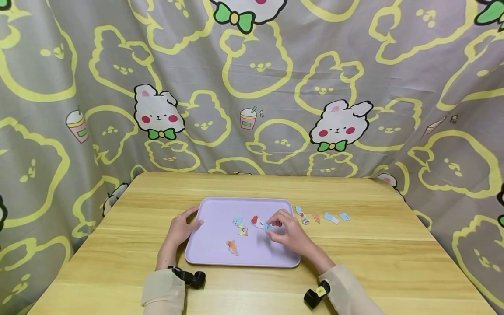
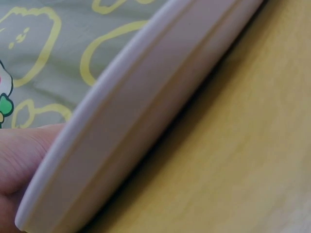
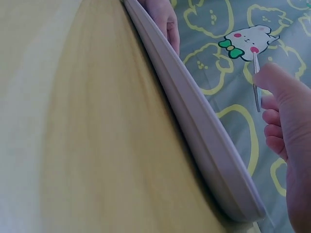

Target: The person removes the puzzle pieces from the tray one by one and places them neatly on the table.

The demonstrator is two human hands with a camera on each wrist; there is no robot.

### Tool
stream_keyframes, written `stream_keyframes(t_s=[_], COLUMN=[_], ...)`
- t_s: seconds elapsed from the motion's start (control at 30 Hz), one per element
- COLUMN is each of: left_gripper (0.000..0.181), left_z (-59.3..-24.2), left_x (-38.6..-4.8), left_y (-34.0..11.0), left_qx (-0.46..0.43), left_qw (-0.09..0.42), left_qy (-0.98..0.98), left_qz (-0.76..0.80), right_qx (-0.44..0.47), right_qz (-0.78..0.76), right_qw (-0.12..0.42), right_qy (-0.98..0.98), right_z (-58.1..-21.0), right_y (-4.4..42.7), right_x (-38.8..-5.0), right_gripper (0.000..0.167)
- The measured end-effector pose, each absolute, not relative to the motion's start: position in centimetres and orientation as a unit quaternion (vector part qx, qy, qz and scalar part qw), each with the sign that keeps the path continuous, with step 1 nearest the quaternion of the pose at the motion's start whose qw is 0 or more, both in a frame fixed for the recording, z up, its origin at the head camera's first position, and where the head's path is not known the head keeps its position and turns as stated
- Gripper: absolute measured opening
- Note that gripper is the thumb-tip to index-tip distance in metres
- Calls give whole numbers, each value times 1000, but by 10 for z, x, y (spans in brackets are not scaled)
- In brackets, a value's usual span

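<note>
A lilac tray (image 1: 212, 258) lies on the table. At its left rim my left hand (image 1: 182, 227) grips the edge, with the thumb (image 2: 29, 150) over the rim. Above the right part of the tray, my right hand (image 1: 289, 232) pinches a puzzle piece (image 1: 258, 222) printed in red, white and blue between thumb and finger. In the right wrist view this piece (image 3: 257, 87) shows nearly edge-on. Left of it on the tray are blue-and-yellow puzzle pieces (image 1: 240, 226), which seem to touch. An orange puzzle piece (image 1: 232, 247) lies nearer the front.
Several loose puzzle pieces (image 1: 331, 218) lie in a row on the wooden table (image 1: 374, 262), right of the tray. Behind the table hangs a grey curtain (image 1: 275, 144) with yellow outlines and white rabbit faces.
</note>
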State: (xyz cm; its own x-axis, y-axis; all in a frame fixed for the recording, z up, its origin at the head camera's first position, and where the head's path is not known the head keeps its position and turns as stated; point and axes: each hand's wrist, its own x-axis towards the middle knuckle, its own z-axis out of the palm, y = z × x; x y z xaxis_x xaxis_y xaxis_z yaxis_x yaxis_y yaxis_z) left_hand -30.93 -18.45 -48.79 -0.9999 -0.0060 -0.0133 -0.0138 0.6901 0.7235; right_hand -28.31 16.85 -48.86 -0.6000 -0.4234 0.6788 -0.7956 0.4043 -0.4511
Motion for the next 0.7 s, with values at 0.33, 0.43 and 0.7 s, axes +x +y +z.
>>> stream_keyframes(t_s=[0.33, 0.43, 0.7], left_gripper=[55, 55, 55], left_z=[-487, -486, -486], left_x=[-308, -308, -308], left_y=[-183, -183, -184], left_qx=[-12, -12, -12], left_qw=[13, 15, 13], left_qy=[916, 916, 917], left_qz=[400, 400, 398], right_qx=[365, 350, 352], right_qz=[388, 388, 383], right_qw=[243, 236, 243], right_qy=[-811, -819, -819], right_z=[-489, -489, -491], right_y=[180, 185, 198], right_x=[-279, -277, -278], right_gripper=[24, 23, 23])
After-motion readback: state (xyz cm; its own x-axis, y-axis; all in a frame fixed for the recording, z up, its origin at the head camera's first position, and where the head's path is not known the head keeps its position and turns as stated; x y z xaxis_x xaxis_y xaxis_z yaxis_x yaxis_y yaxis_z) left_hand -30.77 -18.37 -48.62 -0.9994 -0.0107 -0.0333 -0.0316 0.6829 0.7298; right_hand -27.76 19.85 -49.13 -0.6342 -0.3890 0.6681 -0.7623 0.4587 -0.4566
